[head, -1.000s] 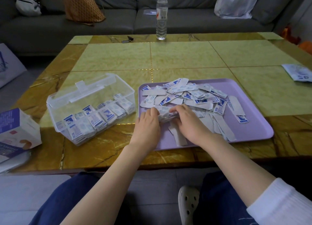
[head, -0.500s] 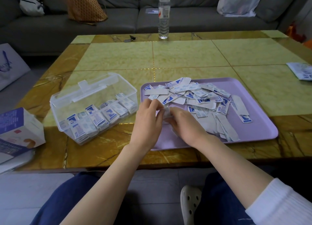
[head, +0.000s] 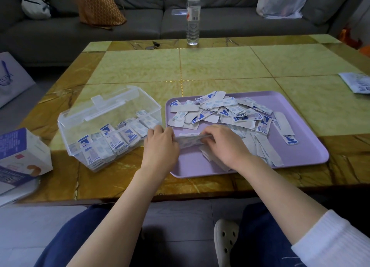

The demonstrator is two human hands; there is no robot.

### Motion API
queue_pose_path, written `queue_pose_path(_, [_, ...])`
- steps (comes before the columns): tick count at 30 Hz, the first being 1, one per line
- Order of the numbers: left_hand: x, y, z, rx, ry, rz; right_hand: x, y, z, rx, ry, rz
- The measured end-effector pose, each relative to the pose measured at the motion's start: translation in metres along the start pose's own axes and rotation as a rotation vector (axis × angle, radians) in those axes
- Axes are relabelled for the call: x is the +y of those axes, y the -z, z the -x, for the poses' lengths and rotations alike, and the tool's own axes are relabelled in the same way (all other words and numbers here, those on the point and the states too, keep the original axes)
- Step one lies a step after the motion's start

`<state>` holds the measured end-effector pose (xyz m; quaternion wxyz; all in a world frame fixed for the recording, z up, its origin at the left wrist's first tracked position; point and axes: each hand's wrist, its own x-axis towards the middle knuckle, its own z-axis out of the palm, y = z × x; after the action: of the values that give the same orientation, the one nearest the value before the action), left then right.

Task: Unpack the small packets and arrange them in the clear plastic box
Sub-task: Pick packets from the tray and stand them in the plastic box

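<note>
Packets [head: 191, 140]: small stack over purple tray [head: 192, 164], near-left corner, pinched at both ends by left hand [head: 161, 146] + right hand [head: 226, 144]. Light, thin, prob. slippery, could fan out; best squeeze short ends w/ even pressure. Clear plastic box [head: 124, 104] just left, part-filled.

You are reaching both forearms forward, your left hand [head: 161, 144] and right hand [head: 225, 144] pinching a packet stack [head: 189, 141] between them.

Tray [head: 312, 126] sits on the table [head: 220, 66], packets [head: 230, 114] heaped on it. Box [head: 112, 114] just left of it, carton [head: 22, 152] further left, bottle [head: 193, 18] way behind, leaflet [head: 358, 82] off right.
</note>
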<state>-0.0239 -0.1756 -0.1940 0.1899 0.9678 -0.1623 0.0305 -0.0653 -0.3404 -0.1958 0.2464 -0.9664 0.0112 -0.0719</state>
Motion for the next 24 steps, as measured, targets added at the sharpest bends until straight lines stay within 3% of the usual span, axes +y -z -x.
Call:
queue_pose_path(4, [0.000, -0.003, 0.004, -0.052, -0.086, -0.072, -0.001, -0.003, -0.001, -0.053, 0.035, 0.005])
queue_pose_path(8, [0.004, 0.004, 0.006, 0.014, -0.056, 0.190, -0.003, -0.003, -0.002, -0.017, 0.043, 0.026])
queue_pose_path(10, [0.008, 0.004, 0.009, -0.058, -0.101, 0.231, -0.003, -0.006, -0.002, -0.021, 0.040, 0.034])
queue_pose_path(14, [0.011, -0.016, 0.012, -0.190, -0.210, 0.042, -0.015, -0.025, 0.004, -0.095, 0.040, -0.066])
queue_pose_path(17, [0.012, -0.019, 0.010, -0.157, -0.230, -0.008, -0.022, -0.033, 0.006, -0.095, 0.069, -0.087])
queue_pose_path(20, [0.012, -0.018, 0.012, -0.023, -0.314, -0.024, -0.021, -0.029, 0.003, 0.007, 0.056, -0.096])
queue_pose_path(24, [0.009, -0.018, 0.017, -0.095, -0.271, -0.176, -0.018, -0.030, 0.005, -0.044, 0.058, -0.041])
